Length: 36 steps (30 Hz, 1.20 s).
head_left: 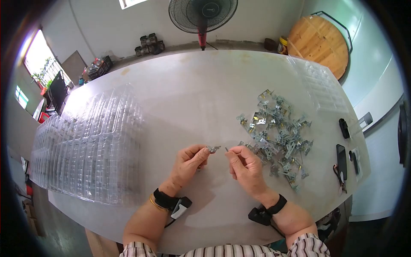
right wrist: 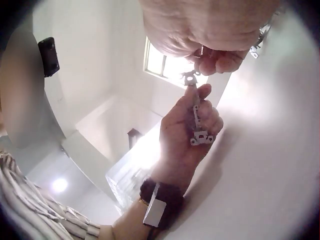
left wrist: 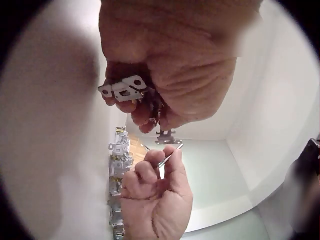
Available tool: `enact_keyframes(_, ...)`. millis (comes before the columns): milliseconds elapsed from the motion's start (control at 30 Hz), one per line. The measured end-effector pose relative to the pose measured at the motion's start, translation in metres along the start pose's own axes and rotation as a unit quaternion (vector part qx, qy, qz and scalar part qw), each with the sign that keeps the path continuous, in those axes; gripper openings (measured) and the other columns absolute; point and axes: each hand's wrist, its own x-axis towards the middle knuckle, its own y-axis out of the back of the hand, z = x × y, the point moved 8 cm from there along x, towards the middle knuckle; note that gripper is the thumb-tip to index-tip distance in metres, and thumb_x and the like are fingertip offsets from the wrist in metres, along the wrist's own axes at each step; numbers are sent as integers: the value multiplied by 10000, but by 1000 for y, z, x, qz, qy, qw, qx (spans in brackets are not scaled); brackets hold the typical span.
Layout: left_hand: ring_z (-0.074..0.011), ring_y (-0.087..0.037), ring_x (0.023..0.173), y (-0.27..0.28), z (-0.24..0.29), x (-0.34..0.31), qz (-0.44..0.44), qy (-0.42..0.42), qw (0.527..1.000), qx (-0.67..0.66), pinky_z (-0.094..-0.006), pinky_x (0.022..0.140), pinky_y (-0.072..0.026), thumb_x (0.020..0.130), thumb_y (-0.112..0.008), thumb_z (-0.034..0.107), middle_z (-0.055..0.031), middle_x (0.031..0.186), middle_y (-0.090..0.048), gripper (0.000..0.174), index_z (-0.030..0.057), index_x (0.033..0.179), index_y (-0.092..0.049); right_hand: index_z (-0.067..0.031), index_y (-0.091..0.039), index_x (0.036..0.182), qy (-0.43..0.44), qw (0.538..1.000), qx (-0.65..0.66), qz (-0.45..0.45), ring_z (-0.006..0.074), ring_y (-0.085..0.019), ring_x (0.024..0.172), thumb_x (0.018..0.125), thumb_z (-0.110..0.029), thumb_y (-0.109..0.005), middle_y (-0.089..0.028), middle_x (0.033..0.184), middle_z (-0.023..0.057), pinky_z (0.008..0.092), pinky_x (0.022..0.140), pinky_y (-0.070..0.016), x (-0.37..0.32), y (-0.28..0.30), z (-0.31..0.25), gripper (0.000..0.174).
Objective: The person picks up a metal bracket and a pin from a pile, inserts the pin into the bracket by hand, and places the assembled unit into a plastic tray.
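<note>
My left hand (head_left: pixel 188 162) grips a metal bracket (left wrist: pixel 129 89), a stamped piece with round holes; one end sticks out past the thumb and the other shows below the palm. Between thumb and forefinger, my right hand (head_left: pixel 248 169) pinches a thin metal pin (left wrist: pixel 170 156). The pin's tip points toward the bracket's end, with a small gap between them in the head view. Both hands are over the table, close together. Just beyond the right hand lies a loose heap of similar metal brackets (head_left: pixel 278 132), some with brass-coloured parts.
Stacked clear plastic trays (head_left: pixel 90 150) cover the table's left side. Another clear tray (head_left: pixel 321 83) lies at the back right. Along the right edge are a phone (head_left: pixel 341 160), scissors (head_left: pixel 341 180) and a black object (head_left: pixel 343 128). A fan (head_left: pixel 202 17) stands behind the table (head_left: pixel 184 85).
</note>
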Motion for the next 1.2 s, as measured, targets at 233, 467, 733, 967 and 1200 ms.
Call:
enact_keyframes(233,-44,-483,654,-1,-1,1,-7,-12,1000,12,-215,578,-399,1031,-612,301,40,728,-563,302,15,1051,-707,-52,-641,1014,17,999,-42,-23,31,-486,585,1029,-219,-616,-529,690,-51,212,511,-396,2,-4,5,169)
enact_keyframes(467,-47,-510,676,-2,4,-1,-1,-29,997,69,-224,598,-426,1022,-628,285,34,726,-575,301,-7,1017,-701,-47,-642,1002,27,997,-68,-19,36,-466,596,1018,-222,-634,-519,680,-49,226,530,-389,2,-3,4,177)
enact_keyframes(733,-55,-524,676,-1,10,-1,-4,-57,994,98,-238,614,-442,999,-658,241,23,715,-584,259,-13,1008,-704,-36,-625,1030,24,996,-76,-36,40,-471,615,1028,-201,-611,-532,703,-42,225,536,-387,3,-3,7,166)
enact_keyframes(967,-66,-481,652,-10,18,-4,-21,-88,977,193,-249,593,-420,973,-683,209,15,695,-554,222,-8,1009,-705,-22,-570,1143,-56,993,59,-91,57,-486,576,1081,-212,-498,-524,701,-22,222,502,-387,4,-10,12,212)
enact_keyframes(1200,-79,-456,638,-10,17,-5,-36,-110,974,197,-268,578,-408,963,-694,206,2,686,-532,206,3,997,-701,-36,-581,1112,-142,973,114,-143,102,-482,561,1087,-225,-467,-523,694,-5,246,518,-388,4,-12,18,222)
